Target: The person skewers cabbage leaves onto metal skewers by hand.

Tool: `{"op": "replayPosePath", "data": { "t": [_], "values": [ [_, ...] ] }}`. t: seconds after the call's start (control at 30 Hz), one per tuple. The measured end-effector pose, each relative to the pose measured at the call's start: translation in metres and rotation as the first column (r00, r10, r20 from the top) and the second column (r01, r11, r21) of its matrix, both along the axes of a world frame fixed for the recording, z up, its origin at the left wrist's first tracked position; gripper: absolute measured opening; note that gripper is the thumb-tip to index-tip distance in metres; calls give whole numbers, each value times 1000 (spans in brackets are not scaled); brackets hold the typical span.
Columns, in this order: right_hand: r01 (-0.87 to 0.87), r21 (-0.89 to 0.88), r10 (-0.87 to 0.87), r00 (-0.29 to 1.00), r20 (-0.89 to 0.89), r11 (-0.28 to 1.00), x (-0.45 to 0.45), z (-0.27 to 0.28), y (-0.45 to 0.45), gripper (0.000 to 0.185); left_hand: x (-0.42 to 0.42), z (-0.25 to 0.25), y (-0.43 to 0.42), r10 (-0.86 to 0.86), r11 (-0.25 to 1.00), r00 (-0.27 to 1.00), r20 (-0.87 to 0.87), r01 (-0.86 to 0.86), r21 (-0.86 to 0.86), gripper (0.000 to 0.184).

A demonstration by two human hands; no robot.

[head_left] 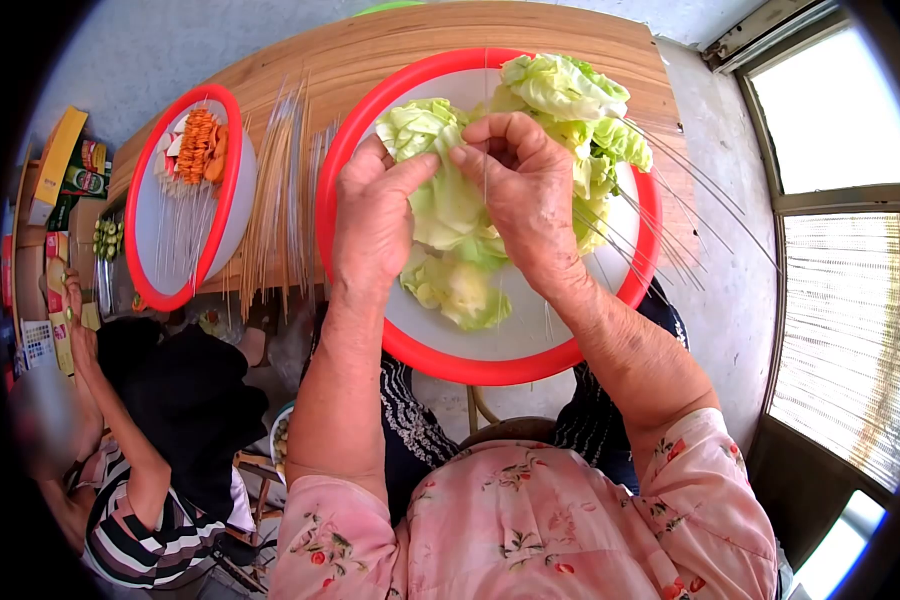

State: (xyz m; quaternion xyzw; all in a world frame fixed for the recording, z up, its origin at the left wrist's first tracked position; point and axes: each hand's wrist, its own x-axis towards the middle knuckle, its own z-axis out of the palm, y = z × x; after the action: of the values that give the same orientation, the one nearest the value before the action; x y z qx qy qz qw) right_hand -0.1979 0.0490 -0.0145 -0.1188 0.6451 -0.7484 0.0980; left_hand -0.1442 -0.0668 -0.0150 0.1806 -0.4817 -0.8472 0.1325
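Observation:
Pale green lettuce leaves [448,212] hang between my two hands, over a white basin with a red rim [480,372]. My left hand [375,215] is closed, its thumb and fingers pinching the leaf from the left. My right hand [525,185] pinches the leaf's upper right side with curled fingers. A thin upright line, perhaps a skewer, passes by the right fingertips; I cannot tell whether they grip it. Below the hands a loose lettuce piece [460,292] lies in the basin. Skewered lettuce bunches [568,90] rest at its right side, sticks pointing out over the rim.
Loose skewers [278,200] lie on the wooden table [400,45] left of my basin. Further left, a second red-rimmed basin [232,110] holds skewered orange food [198,145]. A co-worker in a striped top [140,530] sits at lower left. A window [850,330] is at right.

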Motion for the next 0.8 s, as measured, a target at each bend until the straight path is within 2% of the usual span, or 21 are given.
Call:
{"op": "replayPosePath", "data": {
  "t": [0.23,0.57,0.67,0.8],
  "values": [
    [-18,-89,13,998,-55,996,-1,-1,-1,10,1,2,1,1,999,1000,13,-1,35,32],
    [-19,-95,14,999,-50,995,-2,-3,-2,10,2,2,0,-46,999,999,-12,46,-6,35],
    [-29,-76,23,997,-71,997,-2,-4,-1,9,3,5,-1,-27,993,999,35,31,-118,36],
    [0,-53,-8,988,-157,999,-1,2,-1,10,3,6,-4,46,996,999,15,-45,-77,36]
  ]
}}
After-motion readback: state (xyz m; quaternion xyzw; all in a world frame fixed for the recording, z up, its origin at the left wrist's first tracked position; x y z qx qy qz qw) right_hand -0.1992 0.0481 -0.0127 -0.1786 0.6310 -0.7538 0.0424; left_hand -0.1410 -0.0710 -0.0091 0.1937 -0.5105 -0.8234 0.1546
